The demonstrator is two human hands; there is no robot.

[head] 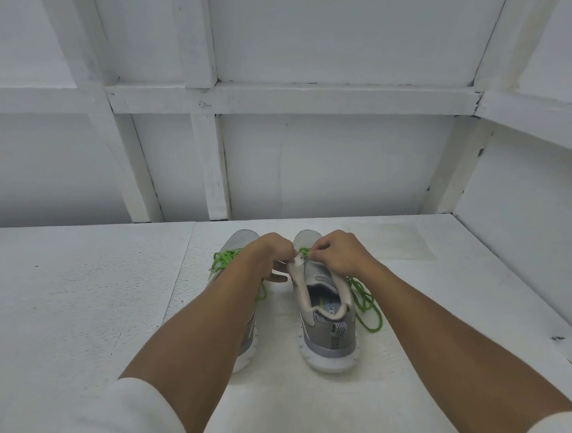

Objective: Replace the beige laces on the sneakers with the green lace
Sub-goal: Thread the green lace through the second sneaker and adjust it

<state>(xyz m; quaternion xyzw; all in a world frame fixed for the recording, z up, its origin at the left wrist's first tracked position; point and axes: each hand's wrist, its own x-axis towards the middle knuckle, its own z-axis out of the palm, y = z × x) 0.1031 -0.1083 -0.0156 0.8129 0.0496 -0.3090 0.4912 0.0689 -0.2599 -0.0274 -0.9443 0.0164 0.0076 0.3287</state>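
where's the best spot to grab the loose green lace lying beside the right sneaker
Probably pinch the green lace on the loop lying on the table, coming from above on the right. That stretch lies clear of the right sneaker, whose side wall blocks an approach from the left.

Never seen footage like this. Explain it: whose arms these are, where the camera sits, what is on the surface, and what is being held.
There is no machine here. These are a person's two bare arms, filmed by one wide-angle camera worn on the head and looking forward and down, so the arms reach in from the bottom. On the white surface two grey sneakers stand side by side, heels towards the camera: the left sneaker, partly hidden by a forearm, and the right sneaker. Both carry green lace, with loose loops beside each. The left hand seems to pinch the top of the right sneaker's tongue, and the right hand pinches the lace there.
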